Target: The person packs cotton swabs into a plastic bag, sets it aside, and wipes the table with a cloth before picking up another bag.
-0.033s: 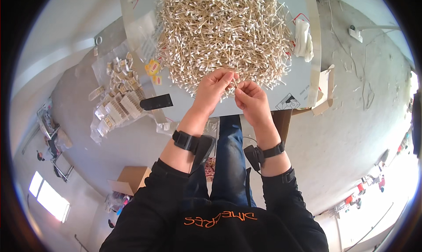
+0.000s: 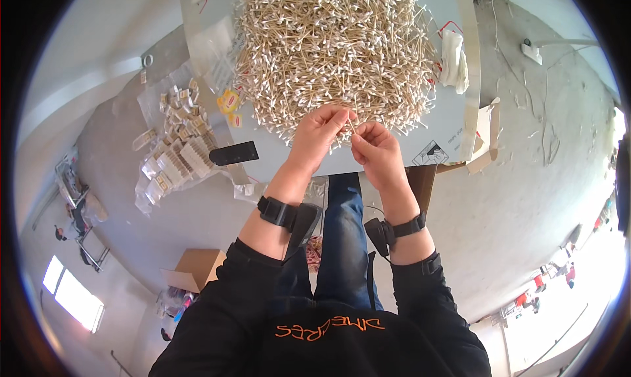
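A big heap of cotton swabs (image 2: 335, 55), pale wooden sticks with white tips, covers much of the grey table (image 2: 269, 163). At the heap's near edge my left hand (image 2: 318, 135) is closed, thumb against forefinger, on a cotton swab (image 2: 352, 124). My right hand (image 2: 378, 152) is closed in a pinch just beside it, with fingertips at the near end of the same thin stick. The fingers cover parts of the swab, and I cannot make out whether more than one is held.
Left of the table, small clear packs of swabs (image 2: 181, 157) lie on plastic sheeting. A black strip (image 2: 234, 153) and yellow labels (image 2: 228, 101) are at the table's left. White gloves (image 2: 452, 60) lie at its right edge. An open cardboard box (image 2: 194, 269) stands lower left.
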`<state>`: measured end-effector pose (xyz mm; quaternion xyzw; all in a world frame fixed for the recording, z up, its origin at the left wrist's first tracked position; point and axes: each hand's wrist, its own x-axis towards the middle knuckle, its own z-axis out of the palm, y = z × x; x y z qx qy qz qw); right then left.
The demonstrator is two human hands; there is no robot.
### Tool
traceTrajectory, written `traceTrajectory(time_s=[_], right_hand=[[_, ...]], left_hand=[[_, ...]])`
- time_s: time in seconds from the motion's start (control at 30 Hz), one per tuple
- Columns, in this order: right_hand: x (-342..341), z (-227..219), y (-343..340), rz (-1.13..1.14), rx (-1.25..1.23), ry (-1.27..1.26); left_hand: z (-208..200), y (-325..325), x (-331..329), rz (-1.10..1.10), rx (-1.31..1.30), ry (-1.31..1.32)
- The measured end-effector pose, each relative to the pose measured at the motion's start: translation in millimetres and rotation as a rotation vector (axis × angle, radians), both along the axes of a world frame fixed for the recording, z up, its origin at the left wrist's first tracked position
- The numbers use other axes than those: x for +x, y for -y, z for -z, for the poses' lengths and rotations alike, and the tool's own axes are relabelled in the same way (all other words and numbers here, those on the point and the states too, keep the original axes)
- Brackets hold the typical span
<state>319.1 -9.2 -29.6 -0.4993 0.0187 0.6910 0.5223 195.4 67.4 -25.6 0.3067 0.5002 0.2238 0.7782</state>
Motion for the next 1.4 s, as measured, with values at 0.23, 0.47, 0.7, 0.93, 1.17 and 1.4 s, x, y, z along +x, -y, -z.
traceTrajectory(time_s=[0.23,0.47,0.7,0.93,1.17,1.4], right_hand=[[1,1,-3,-0.068,-0.031,0.013],[-1,1,-6,-0.071,-0.062,0.011],[-3,4,-7,-0.061,-0.011,0.028],[-10,3,-7,-0.058,-0.018,0.133],[-8,-3,-11,-0.103,-0.008,-0.056],[-11,-7,-14,-0.031,0.014,-0.174]], left_hand=[[3,2,-5,-0.041,-0.018,0.026],[4,-4,-6,-0.060,-0.030,0.067],[6,-4,-10,-0.124,-0.092,0.103],[9,-3,-13,-0.156,-0.087,0.113],[0,-10,-13,-0.124,-0.093,0.135],[-10,-11,-11,-0.060,-0.033,0.104]])
